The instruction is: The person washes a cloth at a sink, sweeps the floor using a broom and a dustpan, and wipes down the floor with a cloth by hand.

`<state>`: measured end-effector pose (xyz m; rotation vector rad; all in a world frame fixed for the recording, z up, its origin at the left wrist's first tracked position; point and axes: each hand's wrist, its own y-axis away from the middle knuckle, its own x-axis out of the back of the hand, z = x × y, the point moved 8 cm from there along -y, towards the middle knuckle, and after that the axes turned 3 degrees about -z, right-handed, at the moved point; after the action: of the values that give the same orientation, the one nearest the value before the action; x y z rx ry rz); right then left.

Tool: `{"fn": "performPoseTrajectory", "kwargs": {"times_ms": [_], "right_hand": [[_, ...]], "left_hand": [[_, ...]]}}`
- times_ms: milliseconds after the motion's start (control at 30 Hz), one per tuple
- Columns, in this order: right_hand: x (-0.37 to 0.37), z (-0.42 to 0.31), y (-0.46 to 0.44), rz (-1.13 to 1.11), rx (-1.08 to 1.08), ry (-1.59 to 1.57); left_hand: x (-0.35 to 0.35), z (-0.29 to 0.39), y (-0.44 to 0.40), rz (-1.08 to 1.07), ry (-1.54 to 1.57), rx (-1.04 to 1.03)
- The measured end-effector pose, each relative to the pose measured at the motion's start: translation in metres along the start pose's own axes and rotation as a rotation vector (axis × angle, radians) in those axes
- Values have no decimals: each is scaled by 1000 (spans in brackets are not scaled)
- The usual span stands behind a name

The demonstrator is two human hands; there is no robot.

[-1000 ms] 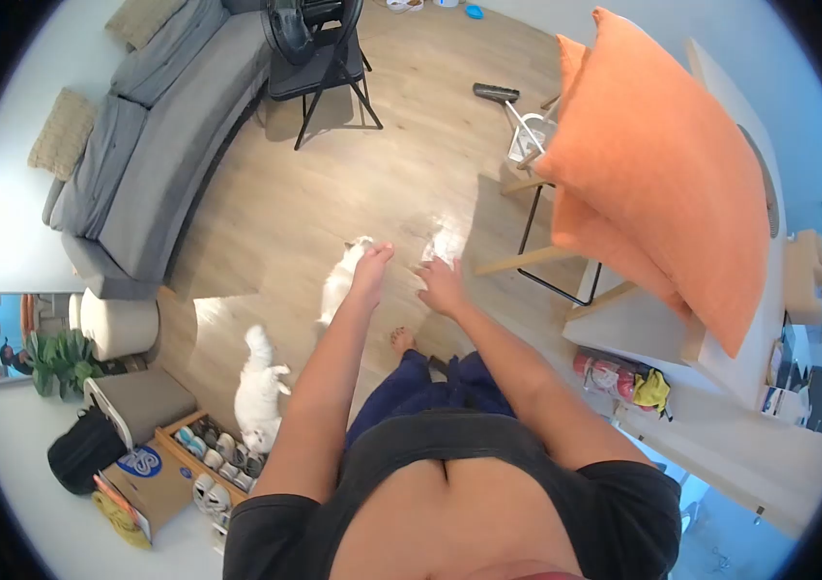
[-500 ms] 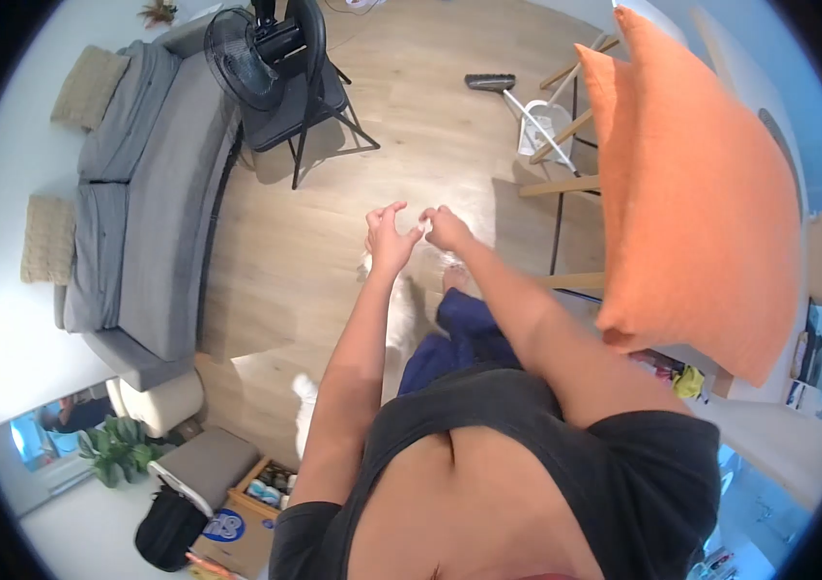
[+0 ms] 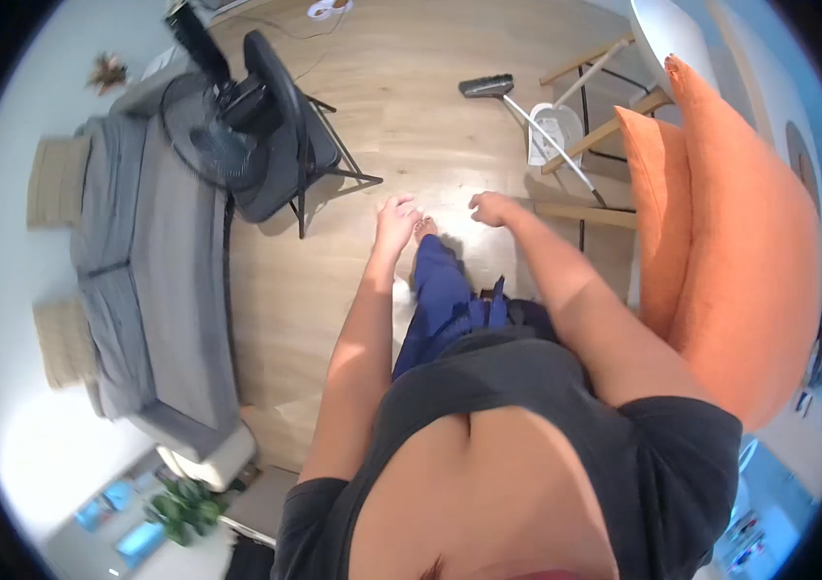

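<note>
My left hand (image 3: pixel 395 224) is held out in front of my body, above my bare foot (image 3: pixel 425 228). Its fingers curl in towards the thumb, with a small pale spot at the tips that is too small to name. To the right, apart from it, my right hand (image 3: pixel 495 209) is closed with its fingers bent inward. Whatever it may hold is hidden. The hands do not touch each other. Below them are my blue trousers (image 3: pixel 440 290), with a dangling tie at the waist.
A black chair (image 3: pixel 285 145) bearing a black fan (image 3: pixel 213 135) stands ahead left, beside a grey sofa (image 3: pixel 179 280). On the right are orange cushions (image 3: pixel 749 261), a broom (image 3: pixel 488 87) and a white dustpan (image 3: pixel 554 130). A white furry shape (image 3: pixel 403 300) shows by my leg.
My hands have moved apart from nearly touching, the right one going right. The view has turned and shifted forward; the chair and fan now look nearer. The white furry shape is mostly hidden.
</note>
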<state>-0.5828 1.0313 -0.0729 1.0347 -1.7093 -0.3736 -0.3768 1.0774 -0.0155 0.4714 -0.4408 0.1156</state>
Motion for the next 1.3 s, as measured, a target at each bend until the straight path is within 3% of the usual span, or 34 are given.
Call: {"fn": "performPoseTrajectory", "kwargs": {"times_ms": [67, 200, 300, 333, 367, 467, 500, 567, 633, 700, 733, 800, 867, 900, 1000, 1067, 1200, 1300], "right_hand": [[21, 30, -16, 17, -105, -36], [52, 90, -28, 29, -255, -138], [67, 124, -28, 171, -388, -388], [68, 131, -30, 289, -360, -503], [73, 135, -22, 409, -336, -612], [64, 146, -5, 472, -452, -670], [64, 154, -2, 534, -470, -548], [66, 159, 7, 551, -426, -592], [83, 164, 30, 579, -399, -738], [83, 155, 53, 598, -378, -884], [92, 147, 73, 813, -341, -844], [95, 142, 109, 1050, -330, -797], [58, 137, 116, 855, -201, -1291], [45, 139, 133, 923, -239, -1310], [-69, 115, 180, 936, -632, -1265], [-156, 102, 212, 1031, -841, -1335], [-274, 61, 265, 1138, -1062, -1403], [-326, 38, 316, 1264, -1130, -1716]], "left_hand": [[-25, 24, -62, -258, 122, -38], [-56, 59, -146, -528, 90, -52], [-72, 75, -189, -644, 46, -19], [-75, 98, -184, -644, -114, 94], [-93, 105, -193, -694, -146, 77], [-126, 110, -213, -685, -202, -118], [-154, 120, -226, -700, -200, -162], [-168, 132, -211, -741, -46, -163], [-197, 154, -190, -741, -149, -222], [-229, 154, -164, -905, -384, -304], [-238, 159, -152, -926, -391, -318], [-256, 177, -123, -902, -746, -688], [-271, 160, -114, -1010, -803, -796], [-288, 156, -109, -1097, -843, -901], [-316, 107, -109, -1349, -857, -789], [-322, 98, -81, -1297, -991, -667], [-346, 83, 57, -1685, -1059, -890], [-370, 44, 173, -1884, -1168, -1017]]}}
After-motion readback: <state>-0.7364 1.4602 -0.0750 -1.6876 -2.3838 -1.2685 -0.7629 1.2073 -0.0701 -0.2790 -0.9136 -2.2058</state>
